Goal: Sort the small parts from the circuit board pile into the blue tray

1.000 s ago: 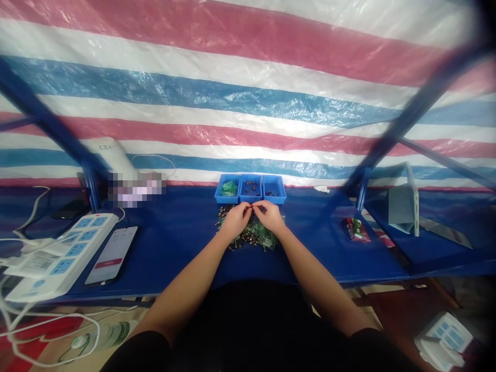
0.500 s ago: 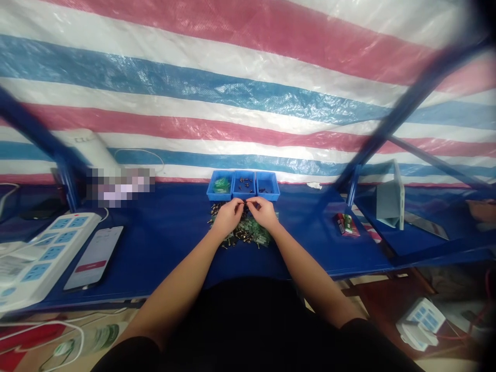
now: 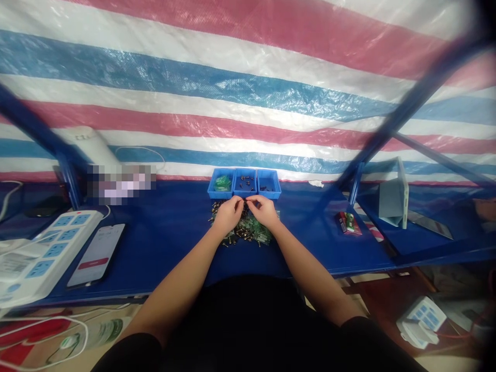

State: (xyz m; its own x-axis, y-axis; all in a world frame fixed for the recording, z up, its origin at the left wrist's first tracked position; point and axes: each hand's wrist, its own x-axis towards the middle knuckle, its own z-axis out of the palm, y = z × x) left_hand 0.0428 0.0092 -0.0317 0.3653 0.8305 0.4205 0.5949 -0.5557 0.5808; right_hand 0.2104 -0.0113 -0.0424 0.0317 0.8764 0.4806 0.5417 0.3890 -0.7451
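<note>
My left hand (image 3: pixel 228 214) and my right hand (image 3: pixel 264 211) meet fingertip to fingertip over a heap of small green and dark parts (image 3: pixel 248 231) on the blue table (image 3: pixel 174 237). Both hands pinch a tiny dark piece between them, too small to name. Just behind the hands stand three small blue bins in a row: the left bin (image 3: pixel 220 184) holds green parts, the middle bin (image 3: pixel 245 183) and the right bin (image 3: pixel 268 185) hold dark bits.
A white power strip (image 3: pixel 42 256) and a phone (image 3: pixel 96 254) lie at the left. A small red and green pack (image 3: pixel 349 223) lies at the right, beside a propped tablet (image 3: pixel 396 195). A striped tarp (image 3: pixel 248 93) hangs behind. Blue frame struts cross both sides.
The view has shifted slightly; both hands stay pinched together over the heap with only small finger movement.
</note>
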